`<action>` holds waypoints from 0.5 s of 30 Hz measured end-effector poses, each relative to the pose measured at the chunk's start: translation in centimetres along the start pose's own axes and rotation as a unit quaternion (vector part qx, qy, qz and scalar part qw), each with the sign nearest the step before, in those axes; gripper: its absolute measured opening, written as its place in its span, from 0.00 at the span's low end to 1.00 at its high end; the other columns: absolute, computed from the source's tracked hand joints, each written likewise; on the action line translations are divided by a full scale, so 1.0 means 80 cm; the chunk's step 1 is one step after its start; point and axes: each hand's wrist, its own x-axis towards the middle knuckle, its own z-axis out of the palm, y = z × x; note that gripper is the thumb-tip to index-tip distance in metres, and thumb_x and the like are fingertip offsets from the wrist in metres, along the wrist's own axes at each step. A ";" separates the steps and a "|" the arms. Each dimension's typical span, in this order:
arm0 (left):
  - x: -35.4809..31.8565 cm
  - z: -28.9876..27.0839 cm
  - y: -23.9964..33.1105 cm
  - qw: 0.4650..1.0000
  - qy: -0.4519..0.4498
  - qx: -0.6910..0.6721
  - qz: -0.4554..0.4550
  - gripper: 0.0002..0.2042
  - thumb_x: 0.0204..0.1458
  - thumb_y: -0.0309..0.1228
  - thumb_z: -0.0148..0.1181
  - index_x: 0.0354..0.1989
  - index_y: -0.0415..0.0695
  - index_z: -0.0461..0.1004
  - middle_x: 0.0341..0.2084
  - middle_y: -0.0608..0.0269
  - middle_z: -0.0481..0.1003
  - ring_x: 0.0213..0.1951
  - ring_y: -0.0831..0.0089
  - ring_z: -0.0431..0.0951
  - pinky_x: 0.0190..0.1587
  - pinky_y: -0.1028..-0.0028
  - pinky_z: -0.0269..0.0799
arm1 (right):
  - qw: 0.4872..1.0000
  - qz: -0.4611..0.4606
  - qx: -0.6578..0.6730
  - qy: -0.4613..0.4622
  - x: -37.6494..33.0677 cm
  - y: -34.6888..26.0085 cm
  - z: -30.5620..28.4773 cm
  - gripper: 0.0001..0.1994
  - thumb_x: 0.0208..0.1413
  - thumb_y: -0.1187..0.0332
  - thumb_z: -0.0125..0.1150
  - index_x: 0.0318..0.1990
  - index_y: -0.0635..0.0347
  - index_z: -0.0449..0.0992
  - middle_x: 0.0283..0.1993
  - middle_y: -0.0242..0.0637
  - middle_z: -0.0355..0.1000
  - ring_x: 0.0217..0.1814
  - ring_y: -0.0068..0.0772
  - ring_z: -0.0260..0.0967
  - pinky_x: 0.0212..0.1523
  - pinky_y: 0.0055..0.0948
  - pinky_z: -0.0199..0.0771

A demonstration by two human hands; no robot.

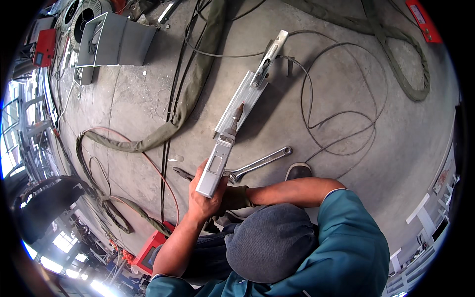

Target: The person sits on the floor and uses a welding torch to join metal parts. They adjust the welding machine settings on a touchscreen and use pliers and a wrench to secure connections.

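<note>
My bare left hand (pixel 197 204) is closed round the rear of a grey handheld welding gun (pixel 217 161). The gun's narrow copper-coloured tip (pixel 239 111) lies over a silver metal channel (pixel 231 110) on the floor; whether it touches, I cannot tell. My right hand (pixel 235 198), in a dark olive glove, sits just behind and beside the gun's rear end. Its fingers are mostly hidden. A clamp-like metal piece (pixel 269 57) rests at the channel's far end with a cable attached. An adjustable wrench (pixel 262 163) lies to the gun's right.
A dark cable (pixel 310 99) loops across the concrete on the right. An olive sleeved hose (pixel 185 116) bends along the left. My shoe (pixel 298 171) is near the wrench. A red machine (pixel 151 252) stands lower left, and a grey metal housing (pixel 116 39) upper left.
</note>
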 end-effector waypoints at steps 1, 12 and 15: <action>0.001 0.000 0.001 1.000 -0.003 -0.003 -0.006 0.22 0.54 0.25 0.70 0.57 0.33 0.75 0.56 0.40 0.75 0.50 0.44 0.82 0.51 0.58 0.80 | 1.000 0.000 0.000 0.000 -0.001 0.000 0.000 0.06 0.66 0.73 0.59 0.46 0.62 0.80 0.39 0.39 0.79 0.38 0.31 0.78 0.40 0.32 0.80; 0.001 0.000 -0.001 1.000 -0.003 0.004 0.011 0.21 0.54 0.24 0.70 0.57 0.34 0.75 0.56 0.41 0.75 0.50 0.44 0.82 0.51 0.59 0.80 | 1.000 0.005 0.009 0.004 -0.002 0.005 0.000 0.05 0.66 0.73 0.60 0.46 0.62 0.80 0.38 0.38 0.79 0.39 0.30 0.78 0.41 0.33 0.81; 0.003 0.000 0.000 1.000 -0.003 -0.001 0.003 0.21 0.54 0.24 0.70 0.57 0.33 0.75 0.56 0.41 0.75 0.49 0.44 0.82 0.51 0.59 0.80 | 1.000 0.007 0.009 0.006 -0.004 0.006 0.000 0.05 0.66 0.73 0.60 0.45 0.62 0.80 0.38 0.38 0.79 0.39 0.30 0.78 0.41 0.33 0.81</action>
